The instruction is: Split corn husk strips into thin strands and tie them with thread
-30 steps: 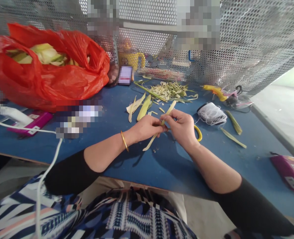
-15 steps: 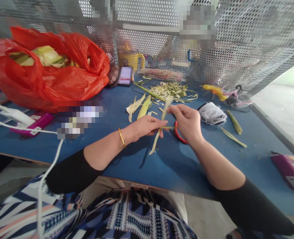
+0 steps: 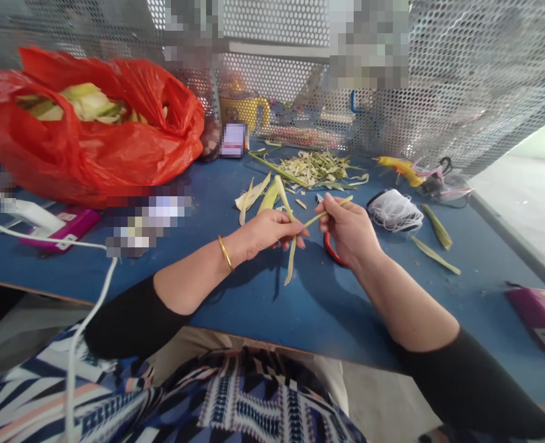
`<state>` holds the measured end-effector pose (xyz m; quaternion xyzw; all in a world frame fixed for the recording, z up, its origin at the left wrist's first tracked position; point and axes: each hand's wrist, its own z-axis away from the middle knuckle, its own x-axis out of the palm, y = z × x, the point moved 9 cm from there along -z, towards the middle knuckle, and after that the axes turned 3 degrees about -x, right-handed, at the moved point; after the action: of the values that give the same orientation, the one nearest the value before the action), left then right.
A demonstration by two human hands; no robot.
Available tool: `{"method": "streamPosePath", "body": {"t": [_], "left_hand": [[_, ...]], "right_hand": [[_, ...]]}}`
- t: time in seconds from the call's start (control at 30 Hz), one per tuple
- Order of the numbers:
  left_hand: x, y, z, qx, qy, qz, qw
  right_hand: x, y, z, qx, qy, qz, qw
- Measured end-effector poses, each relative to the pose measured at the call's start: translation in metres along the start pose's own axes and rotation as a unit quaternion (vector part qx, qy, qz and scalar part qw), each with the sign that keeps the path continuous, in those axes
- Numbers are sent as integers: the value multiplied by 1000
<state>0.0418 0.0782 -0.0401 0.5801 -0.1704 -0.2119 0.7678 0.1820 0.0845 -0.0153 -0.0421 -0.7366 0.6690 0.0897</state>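
Husk strip (image 3: 315, 218) links the fingers (image 3: 290, 230), well inside the table's near edge (image 3: 235, 333).

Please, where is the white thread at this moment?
In the head view, the white thread lies right of centre on the blue table, between the right hand and a husk piece.

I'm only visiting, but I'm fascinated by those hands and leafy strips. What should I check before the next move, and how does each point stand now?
1. Left hand gripping: ok, strips are pinched between thumb and fingers.
2. Right hand gripping: ok, its fingertips hold the thin strip.
3. Thin strip pulled tight: cannot tell, though it looks fairly straight between the hands.
4. Red handle fully visible: not ok, the right hand partly hides it.
5. White thread in sight: ok, right of the right hand.
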Motion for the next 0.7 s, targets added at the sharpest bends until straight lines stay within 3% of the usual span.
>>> {"method": "streamPosePath", "body": {"t": [0.07, 0.13, 0.27, 0.33, 0.4, 0.47, 0.53, 0.6, 0.7], "left_hand": [[5, -2, 1, -13, -21, 3, 1000], [1, -2, 1, -21, 2, 35, 999], [-11, 1, 0, -32, 52, 143, 988], [-13, 4, 0, -31, 54, 193, 979], [-15, 8, 0, -15, 63, 227, 972], [-18, 9, 0, 8, 77, 240, 968], [-18, 8, -1, 28, 90, 239, 967], [-18, 6, -2, 42, 98, 230, 967], [-14, 4, -3, 54, 91, 208, 972]], "right_hand": [[-7, -2, -3, -11, 31, 4, 999], [-17, -7, -8, -38, 67, 18, 997], [-35, -46, 4, -204, 167, 119, 957], [-21, -67, 23, -288, 143, 216, 922], [10, -72, 41, -339, 47, 328, 881], [35, -62, 55, -339, -31, 422, 840], [46, -44, 57, -295, -64, 484, 821], [48, -27, 52, -236, -78, 506, 826], [46, -11, 43, -172, -88, 481, 855]]}}
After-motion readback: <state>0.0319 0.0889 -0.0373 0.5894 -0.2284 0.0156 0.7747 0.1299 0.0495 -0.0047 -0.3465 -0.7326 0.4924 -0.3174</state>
